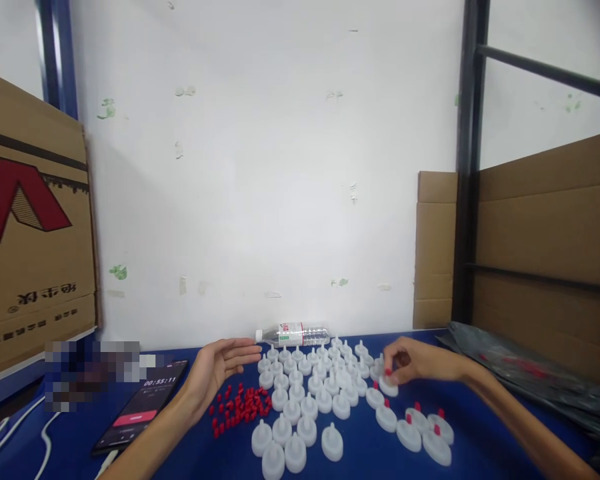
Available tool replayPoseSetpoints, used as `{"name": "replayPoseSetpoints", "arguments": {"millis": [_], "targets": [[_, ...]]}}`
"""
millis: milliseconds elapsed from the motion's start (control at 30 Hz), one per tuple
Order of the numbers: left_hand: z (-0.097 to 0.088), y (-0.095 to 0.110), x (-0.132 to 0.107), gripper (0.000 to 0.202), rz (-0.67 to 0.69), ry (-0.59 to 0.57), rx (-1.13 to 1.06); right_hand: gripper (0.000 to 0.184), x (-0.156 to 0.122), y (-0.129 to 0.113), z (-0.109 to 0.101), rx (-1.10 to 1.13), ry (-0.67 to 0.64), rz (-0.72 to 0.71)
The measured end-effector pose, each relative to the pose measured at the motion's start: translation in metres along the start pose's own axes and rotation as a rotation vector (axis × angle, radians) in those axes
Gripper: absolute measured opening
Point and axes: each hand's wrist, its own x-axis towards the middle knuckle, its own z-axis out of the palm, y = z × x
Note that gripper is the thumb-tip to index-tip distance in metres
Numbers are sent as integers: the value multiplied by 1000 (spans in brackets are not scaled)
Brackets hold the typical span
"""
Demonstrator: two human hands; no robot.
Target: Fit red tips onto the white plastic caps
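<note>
The right hand (411, 360) pinches one red-tipped cap (387, 389), six more (409, 436) at its five o'clock; left hand (214, 365) outstretched!

nozzle caps (333, 445) smooth plastic; bottle (293, 335) glossy plastic; box (35, 263) matt cardboard

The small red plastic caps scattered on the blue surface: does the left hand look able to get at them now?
Probably yes: the left hand is open, appears empty and is close beside the red caps, with no visible object standing between them.
</note>
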Motion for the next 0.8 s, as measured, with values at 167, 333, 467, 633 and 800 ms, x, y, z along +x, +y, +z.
{"name": "replayPoseSetpoints", "arguments": {"millis": [167, 333, 467, 633, 800], "targets": [[0, 1, -2, 49, 11, 5, 48, 38, 7, -19, 6, 30, 405, -116], [3, -4, -1, 45, 104, 51, 204, 15, 15, -38, 36, -320, 735, -308], [19, -7, -20, 33, 395, 109, 678, 14, 14, -59, 62, -464, 682, -530], [59, -18, -56, 32, 640, -60, 1286, 29, 6, -93, 105, -557, 625, -750], [79, -39, -63, 30, 812, -171, 1421, 34, 3, -108, 131, -602, 600, -910]]}}
